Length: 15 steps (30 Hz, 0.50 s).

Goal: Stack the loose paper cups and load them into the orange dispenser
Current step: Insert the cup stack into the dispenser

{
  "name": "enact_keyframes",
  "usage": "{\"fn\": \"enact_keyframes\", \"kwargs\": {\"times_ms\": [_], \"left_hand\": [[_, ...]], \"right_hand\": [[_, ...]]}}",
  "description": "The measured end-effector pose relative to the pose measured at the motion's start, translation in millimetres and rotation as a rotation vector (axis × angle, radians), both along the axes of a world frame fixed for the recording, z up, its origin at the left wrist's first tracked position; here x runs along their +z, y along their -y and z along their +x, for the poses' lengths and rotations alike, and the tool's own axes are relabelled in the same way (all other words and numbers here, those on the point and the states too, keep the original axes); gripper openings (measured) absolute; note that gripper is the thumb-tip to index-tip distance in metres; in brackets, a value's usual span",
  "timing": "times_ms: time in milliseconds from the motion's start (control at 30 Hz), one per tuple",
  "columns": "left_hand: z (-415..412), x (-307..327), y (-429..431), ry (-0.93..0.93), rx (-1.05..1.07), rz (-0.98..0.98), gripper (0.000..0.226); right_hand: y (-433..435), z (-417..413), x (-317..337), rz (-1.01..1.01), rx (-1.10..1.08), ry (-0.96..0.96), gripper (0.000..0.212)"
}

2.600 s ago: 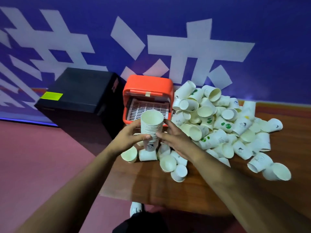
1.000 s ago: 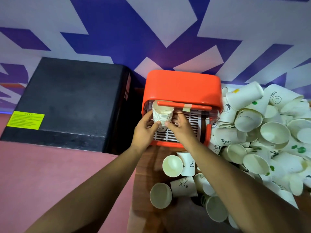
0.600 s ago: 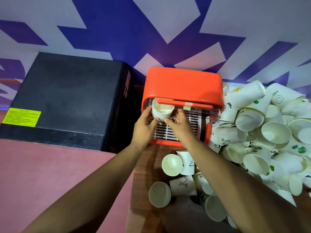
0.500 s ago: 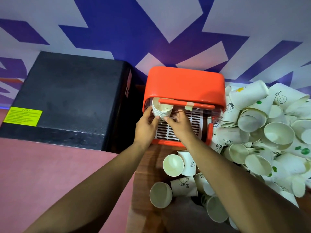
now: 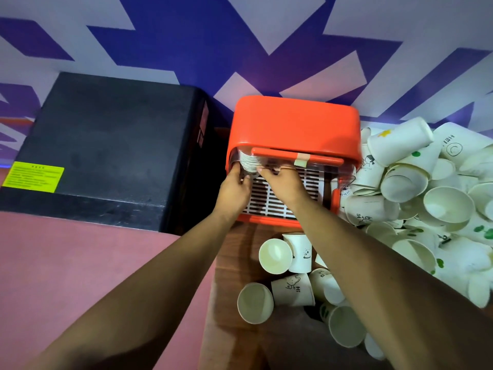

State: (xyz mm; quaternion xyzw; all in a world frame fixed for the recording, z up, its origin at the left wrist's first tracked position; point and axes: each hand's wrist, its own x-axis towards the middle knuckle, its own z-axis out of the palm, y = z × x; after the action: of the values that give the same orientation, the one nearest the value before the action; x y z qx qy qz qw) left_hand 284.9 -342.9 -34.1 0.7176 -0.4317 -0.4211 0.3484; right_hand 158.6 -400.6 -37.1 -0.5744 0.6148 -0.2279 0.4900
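The orange dispenser stands on the wooden table against the wall, its front open over a white slotted grille. A stack of white paper cups sits in its left corner, mostly under the orange top and the raised clear lid. My left hand grips the stack from the left, and my right hand holds it from the right with fingertips on its rims. A big heap of loose cups lies right of the dispenser, and several more cups lie in front of it.
A black box with a yellow label stands close on the dispenser's left. The blue and white wall is right behind. The table edge runs below my left forearm, with pink floor beyond it.
Both hands carried the cup stack from above the table into the dispenser and pushed it further in under the orange top. My view moved closer.
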Motion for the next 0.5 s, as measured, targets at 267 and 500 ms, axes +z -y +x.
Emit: {"fn": "enact_keyframes", "kwargs": {"times_ms": [267, 500], "left_hand": [[14, 16, -68, -0.068, -0.158, 0.003, 0.012], [15, 16, -145, -0.069, -0.407, 0.042, 0.014]], "right_hand": [[-67, -53, 44, -0.125, 0.178, -0.190, 0.036], [-151, -91, 46, -0.223, 0.444, -0.324, 0.053]]}}
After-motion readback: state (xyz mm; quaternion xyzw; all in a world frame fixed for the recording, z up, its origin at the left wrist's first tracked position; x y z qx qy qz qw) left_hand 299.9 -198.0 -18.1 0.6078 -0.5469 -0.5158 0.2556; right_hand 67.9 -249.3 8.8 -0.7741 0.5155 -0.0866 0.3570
